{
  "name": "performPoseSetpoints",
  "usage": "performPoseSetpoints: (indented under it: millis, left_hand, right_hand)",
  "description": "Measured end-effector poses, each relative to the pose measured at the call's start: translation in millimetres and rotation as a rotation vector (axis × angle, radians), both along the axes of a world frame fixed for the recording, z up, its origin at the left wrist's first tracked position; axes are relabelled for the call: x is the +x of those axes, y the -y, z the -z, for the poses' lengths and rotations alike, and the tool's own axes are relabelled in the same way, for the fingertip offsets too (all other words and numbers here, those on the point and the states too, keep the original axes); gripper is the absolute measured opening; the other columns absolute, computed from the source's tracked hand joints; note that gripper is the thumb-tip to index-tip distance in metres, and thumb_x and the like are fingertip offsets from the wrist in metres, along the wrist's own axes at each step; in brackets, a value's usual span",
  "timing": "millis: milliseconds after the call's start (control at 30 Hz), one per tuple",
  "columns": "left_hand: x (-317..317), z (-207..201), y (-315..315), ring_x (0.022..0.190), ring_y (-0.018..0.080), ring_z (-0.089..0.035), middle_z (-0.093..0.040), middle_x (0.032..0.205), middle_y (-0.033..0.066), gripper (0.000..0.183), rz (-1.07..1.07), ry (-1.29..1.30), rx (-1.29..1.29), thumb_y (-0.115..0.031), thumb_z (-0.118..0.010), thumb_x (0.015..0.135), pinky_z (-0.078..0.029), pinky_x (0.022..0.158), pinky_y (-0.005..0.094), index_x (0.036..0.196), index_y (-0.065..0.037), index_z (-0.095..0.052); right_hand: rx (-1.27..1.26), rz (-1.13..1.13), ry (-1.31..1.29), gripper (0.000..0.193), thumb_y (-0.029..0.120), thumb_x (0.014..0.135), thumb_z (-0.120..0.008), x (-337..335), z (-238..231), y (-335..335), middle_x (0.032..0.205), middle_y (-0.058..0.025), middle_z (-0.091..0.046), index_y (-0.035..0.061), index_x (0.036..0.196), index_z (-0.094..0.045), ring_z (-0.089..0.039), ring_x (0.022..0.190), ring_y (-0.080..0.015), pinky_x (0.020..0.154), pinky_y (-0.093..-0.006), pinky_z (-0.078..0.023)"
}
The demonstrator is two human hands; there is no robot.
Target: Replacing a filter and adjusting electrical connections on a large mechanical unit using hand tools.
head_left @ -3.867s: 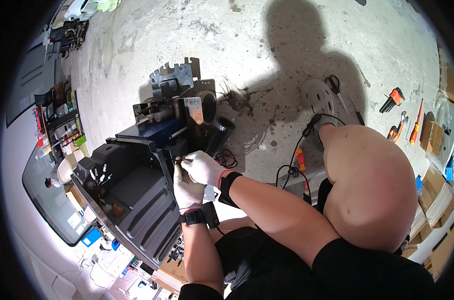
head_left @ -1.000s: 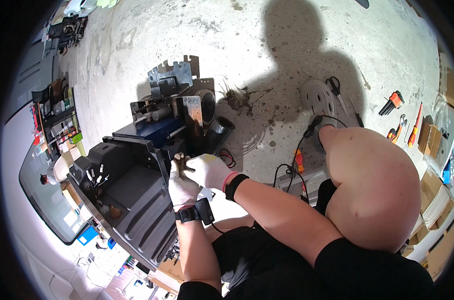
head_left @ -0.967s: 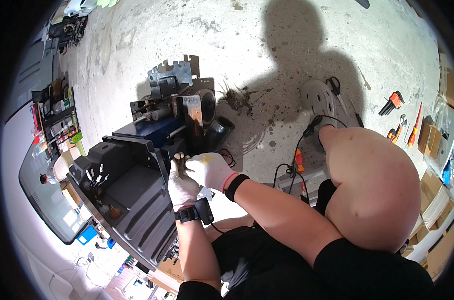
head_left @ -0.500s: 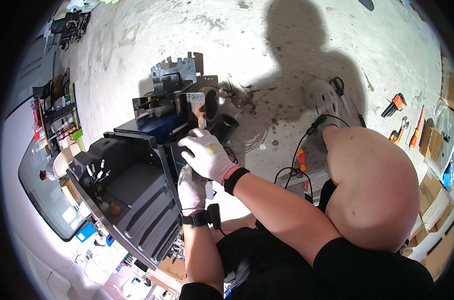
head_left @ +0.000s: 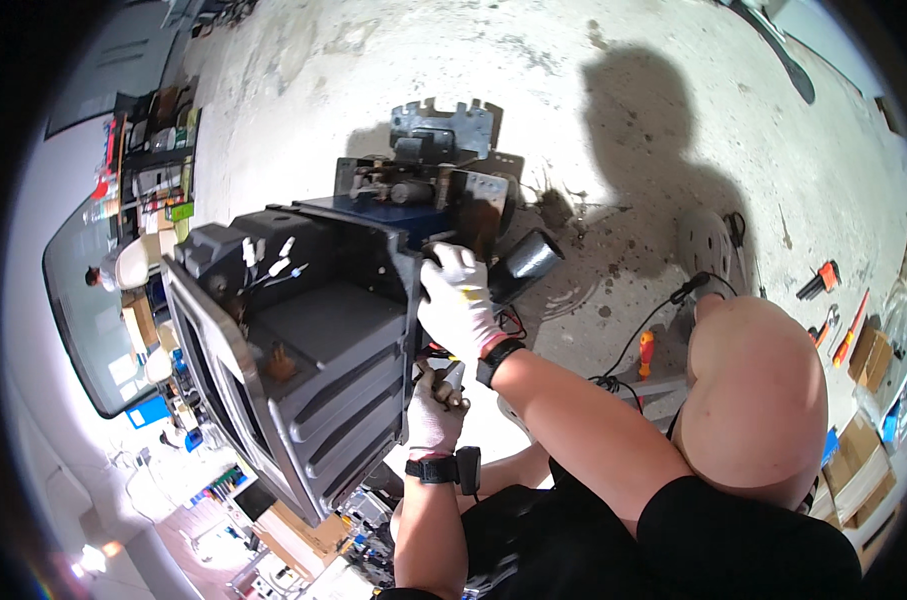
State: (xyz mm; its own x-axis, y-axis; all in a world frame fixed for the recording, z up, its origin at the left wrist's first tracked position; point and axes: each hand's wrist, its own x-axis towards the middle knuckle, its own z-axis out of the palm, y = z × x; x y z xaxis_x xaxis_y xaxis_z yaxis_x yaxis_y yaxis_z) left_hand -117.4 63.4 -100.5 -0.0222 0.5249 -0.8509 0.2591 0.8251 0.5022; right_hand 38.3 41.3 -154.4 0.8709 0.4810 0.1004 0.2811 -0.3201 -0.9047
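Observation:
A large black plastic housing [head_left: 348, 400] with a ribbed side lies in front of me on the left, its open inside showing. My right hand [head_left: 460, 305], in a white glove, has its fingers curled over the housing's right edge. Below it, my left hand [head_left: 435, 418] is palm up beside the same edge. Its gloved fingers are dirty and curled round a small grey part whose kind I cannot make out. White wire connectors [head_left: 281, 258] hang inside the housing. Beyond stands a metal mechanism [head_left: 408, 190] on a blue base. A black tube [head_left: 526, 265] projects near my right hand.
An orange-handled screwdriver [head_left: 646, 350] lies by my leg, near a black cable [head_left: 628, 325]. Farther right are a hex key set [head_left: 821, 280], a red screwdriver [head_left: 851, 328] and cardboard boxes [head_left: 858, 450]. A shelf [head_left: 158, 165] stands at the left.
My hands have come apart: the left has dropped lower and turned palm up, while the right stays at the housing edge. The whole view has shifted, with the housing now farther right.

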Motion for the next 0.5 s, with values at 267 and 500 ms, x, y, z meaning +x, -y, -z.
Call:
performPoseSetpoints:
  millis: [267, 500]
  left_hand:
    - [-6, 0, -5, 0.057, 0.0128, -0.042, -0.048, 0.065, -0.002, 0.017, 0.026, 0.23, -0.087, -0.026, -0.06, 0.096, -0.04, 0.059, 0.0305, 0.088, -0.012, -0.057]
    - [-9, -4, -15, 0.059, 0.0125, -0.048, -0.055, 0.066, -0.0026, 0.023, 0.24, 0.36, 0.003, -0.032, -0.062, 0.094, -0.039, 0.059, 0.0279, 0.087, -0.01, -0.064]
  right_hand:
    - [0.17, 0.09, 0.004, 0.027, 0.01, 0.077, -0.068, 5, 13, 10, 0.111, -0.0156, -0.055, 0.0046, 0.101, -0.055, -0.052, 0.105, -0.0373, 0.089, -0.0473, -0.044]
    - [0.466, 0.718, -0.56, 0.018, 0.021, 0.092, -0.053, 186, 76, 53, 0.081, -0.0096, -0.062, 0.006, 0.086, -0.06, -0.058, 0.074, -0.0257, 0.068, -0.0399, -0.048]
